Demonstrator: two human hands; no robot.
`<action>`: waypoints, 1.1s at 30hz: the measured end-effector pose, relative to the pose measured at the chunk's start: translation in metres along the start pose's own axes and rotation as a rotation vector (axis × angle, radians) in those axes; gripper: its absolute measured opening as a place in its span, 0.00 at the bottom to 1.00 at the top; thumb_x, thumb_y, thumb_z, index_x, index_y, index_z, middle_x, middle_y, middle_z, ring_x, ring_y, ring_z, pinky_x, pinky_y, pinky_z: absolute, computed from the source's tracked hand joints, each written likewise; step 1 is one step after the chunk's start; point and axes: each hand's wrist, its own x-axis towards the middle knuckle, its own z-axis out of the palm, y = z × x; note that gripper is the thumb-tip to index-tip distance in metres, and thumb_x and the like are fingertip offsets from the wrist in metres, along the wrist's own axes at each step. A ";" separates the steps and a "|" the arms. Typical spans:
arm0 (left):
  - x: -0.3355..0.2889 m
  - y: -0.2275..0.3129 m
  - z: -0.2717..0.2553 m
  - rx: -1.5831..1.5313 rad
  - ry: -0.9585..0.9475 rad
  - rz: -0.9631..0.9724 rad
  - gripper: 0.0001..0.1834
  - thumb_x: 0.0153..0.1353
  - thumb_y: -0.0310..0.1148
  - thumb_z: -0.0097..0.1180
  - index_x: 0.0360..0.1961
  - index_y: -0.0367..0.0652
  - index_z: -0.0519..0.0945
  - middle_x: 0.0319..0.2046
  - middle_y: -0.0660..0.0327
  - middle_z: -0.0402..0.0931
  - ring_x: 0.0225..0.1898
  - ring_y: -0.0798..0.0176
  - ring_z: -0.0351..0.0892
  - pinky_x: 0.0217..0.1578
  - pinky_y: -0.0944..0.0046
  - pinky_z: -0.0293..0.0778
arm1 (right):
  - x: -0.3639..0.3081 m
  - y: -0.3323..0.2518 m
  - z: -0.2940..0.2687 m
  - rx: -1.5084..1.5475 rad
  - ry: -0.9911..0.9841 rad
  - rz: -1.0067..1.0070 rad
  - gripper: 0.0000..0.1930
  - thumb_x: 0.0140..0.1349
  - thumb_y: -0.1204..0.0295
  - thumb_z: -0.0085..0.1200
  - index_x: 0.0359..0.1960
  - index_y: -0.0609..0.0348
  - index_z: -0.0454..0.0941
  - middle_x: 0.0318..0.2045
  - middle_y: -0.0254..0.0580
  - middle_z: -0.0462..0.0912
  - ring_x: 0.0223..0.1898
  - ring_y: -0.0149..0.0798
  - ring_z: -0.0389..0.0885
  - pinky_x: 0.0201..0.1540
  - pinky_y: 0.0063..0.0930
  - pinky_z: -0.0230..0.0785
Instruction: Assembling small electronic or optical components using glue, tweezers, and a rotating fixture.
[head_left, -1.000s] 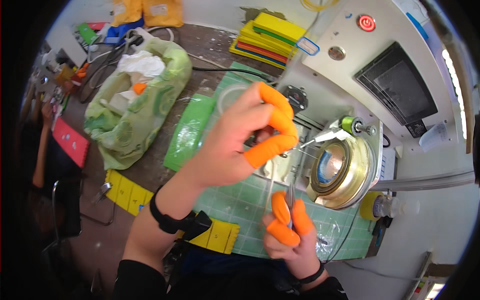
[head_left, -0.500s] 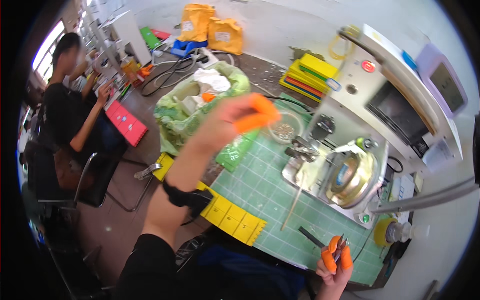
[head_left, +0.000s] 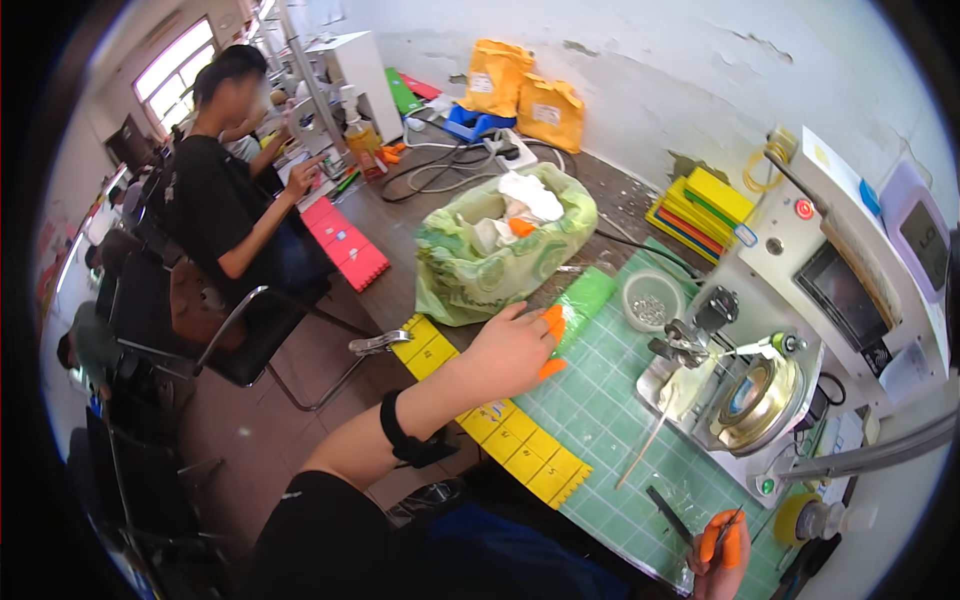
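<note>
My left hand [head_left: 508, 350] reaches over the near left part of the green cutting mat [head_left: 590, 390], beside a shiny green packet [head_left: 583, 302]. Orange covers sit on its thumb and a fingertip, which are apart with nothing seen between them. Whether it touches the packet I cannot tell. My right hand [head_left: 718, 570], also with orange finger covers, is closed at the mat's near right corner. Thin, pointed metal tweezers [head_left: 733, 522] stick up from its fingertips. Next to it a flat black strip [head_left: 668, 512] lies on the mat.
A yellow ruled tray [head_left: 520, 450] lines the mat's near edge. Behind my left hand stands a bin lined with a green bag [head_left: 480, 270]. A clear bowl of small metal parts [head_left: 652, 302] sits beside a machine with a round metal wheel [head_left: 745, 400]. Another person [head_left: 230, 190] sits at left.
The view has swung left. My left hand has come down from in front of the bin toward the green packet, its fingers apart. My right hand stays by the mat's corner.
</note>
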 end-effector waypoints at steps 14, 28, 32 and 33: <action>0.065 0.028 -0.112 -0.519 0.301 0.070 0.08 0.59 0.31 0.68 0.29 0.39 0.81 0.37 0.56 0.71 0.39 0.52 0.76 0.41 0.54 0.72 | 0.002 -0.014 0.005 -1.356 0.262 -0.290 0.12 0.70 0.71 0.60 0.50 0.65 0.82 0.47 0.58 0.84 0.47 0.52 0.85 0.48 0.39 0.77; 0.111 0.066 -0.021 -0.157 -0.005 0.323 0.28 0.51 0.33 0.64 0.54 0.32 0.77 0.50 0.53 0.72 0.50 0.54 0.75 0.49 0.57 0.70 | 0.124 0.051 0.119 -0.386 -0.039 -0.517 0.26 0.81 0.56 0.41 0.74 0.54 0.60 0.58 0.41 0.68 0.39 0.30 0.74 0.55 0.32 0.67; 0.122 0.077 0.010 -0.186 0.072 0.303 0.22 0.53 0.29 0.61 0.50 0.33 0.78 0.46 0.55 0.74 0.47 0.56 0.78 0.45 0.59 0.73 | 0.154 0.056 0.130 -0.264 0.198 -0.548 0.24 0.80 0.60 0.44 0.72 0.54 0.63 0.53 0.36 0.70 0.39 0.27 0.70 0.53 0.29 0.66; 0.123 0.077 0.013 -0.191 0.064 0.307 0.22 0.53 0.29 0.61 0.50 0.33 0.78 0.46 0.55 0.74 0.47 0.56 0.78 0.45 0.59 0.73 | 0.159 0.051 0.134 -0.180 0.216 -0.530 0.20 0.80 0.62 0.44 0.69 0.54 0.65 0.51 0.34 0.71 0.39 0.27 0.70 0.53 0.28 0.66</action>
